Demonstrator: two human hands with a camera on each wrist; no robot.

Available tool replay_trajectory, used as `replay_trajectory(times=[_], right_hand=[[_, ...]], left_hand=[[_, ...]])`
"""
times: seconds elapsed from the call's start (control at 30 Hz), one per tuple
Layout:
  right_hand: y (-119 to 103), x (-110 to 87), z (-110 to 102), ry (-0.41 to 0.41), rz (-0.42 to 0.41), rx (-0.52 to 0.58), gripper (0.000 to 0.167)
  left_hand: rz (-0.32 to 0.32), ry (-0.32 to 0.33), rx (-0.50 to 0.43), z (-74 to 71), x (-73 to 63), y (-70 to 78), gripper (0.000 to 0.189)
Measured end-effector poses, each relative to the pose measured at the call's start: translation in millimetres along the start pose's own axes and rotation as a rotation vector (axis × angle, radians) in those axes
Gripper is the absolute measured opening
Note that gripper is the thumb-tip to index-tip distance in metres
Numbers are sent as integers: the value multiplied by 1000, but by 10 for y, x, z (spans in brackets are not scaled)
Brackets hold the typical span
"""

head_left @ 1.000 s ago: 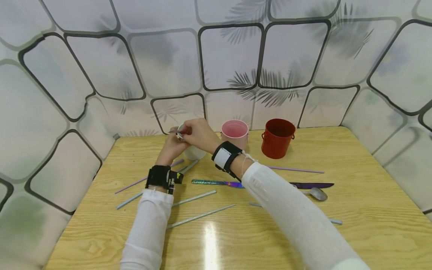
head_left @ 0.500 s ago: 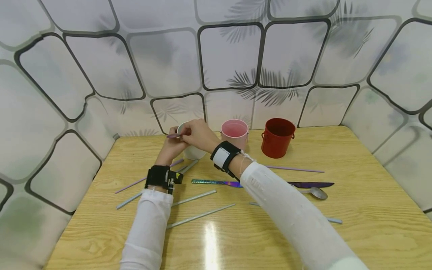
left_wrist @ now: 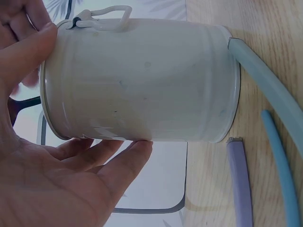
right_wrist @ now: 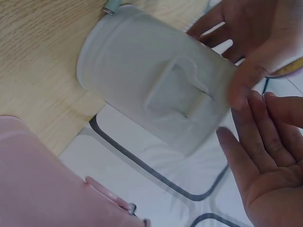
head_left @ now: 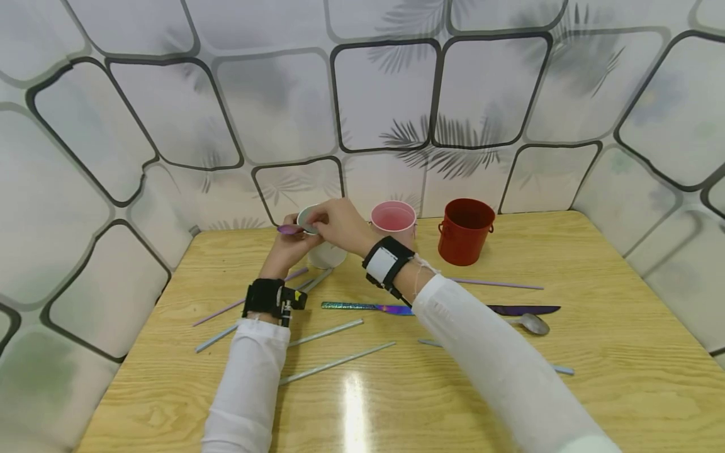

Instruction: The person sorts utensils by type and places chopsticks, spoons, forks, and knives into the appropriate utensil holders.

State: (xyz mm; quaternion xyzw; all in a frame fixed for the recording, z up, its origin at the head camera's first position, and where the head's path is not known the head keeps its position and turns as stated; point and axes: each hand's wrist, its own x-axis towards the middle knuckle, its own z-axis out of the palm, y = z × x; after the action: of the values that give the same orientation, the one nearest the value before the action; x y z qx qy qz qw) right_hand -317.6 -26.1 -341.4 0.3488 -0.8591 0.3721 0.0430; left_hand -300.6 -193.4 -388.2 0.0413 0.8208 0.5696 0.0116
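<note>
A small white bucket [left_wrist: 142, 80] stands at the back left of the table. My left hand [head_left: 287, 251] grips it near the rim, thumb on one side and fingers on the other. A purple spoon [head_left: 290, 229] shows its bowl just left of the bucket's mouth; its handle is mostly hidden and seems to go into the bucket. Over the mouth is my right hand [head_left: 342, 226], loosely bent, close to the left hand. In the right wrist view nothing shows between the fingers [right_wrist: 255, 146] of that hand.
A pink bucket [head_left: 393, 217] and a red bucket [head_left: 467, 233] stand right of the white one. Several straws [head_left: 337, 363], a rainbow-coloured knife [head_left: 351, 306], a dark purple knife blade [head_left: 527, 310] and a silver spoon [head_left: 534, 324] lie in front. A patterned wall [head_left: 385, 94] rises behind.
My right hand has drawn slightly right, apart from the purple spoon, which it held earlier. The spoon has shifted left and its bowl now faces up more. The left hand stays on the bucket.
</note>
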Motion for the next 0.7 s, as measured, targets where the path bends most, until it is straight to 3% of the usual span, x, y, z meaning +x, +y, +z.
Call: replay_trajectory(times=[0.2,0.37,0.7], right_hand=[[-129,-188,-136,38,-46,48,16],[-326,-459,-329,76,-136,117,14],[-566,-907,-710,133,-260,54,11]], left_hand=[[-9,3,33,-6,-8,-11,76],[9,-1,-9,0,-41,-5,71],[30,11,-47,9,-81,0,75]])
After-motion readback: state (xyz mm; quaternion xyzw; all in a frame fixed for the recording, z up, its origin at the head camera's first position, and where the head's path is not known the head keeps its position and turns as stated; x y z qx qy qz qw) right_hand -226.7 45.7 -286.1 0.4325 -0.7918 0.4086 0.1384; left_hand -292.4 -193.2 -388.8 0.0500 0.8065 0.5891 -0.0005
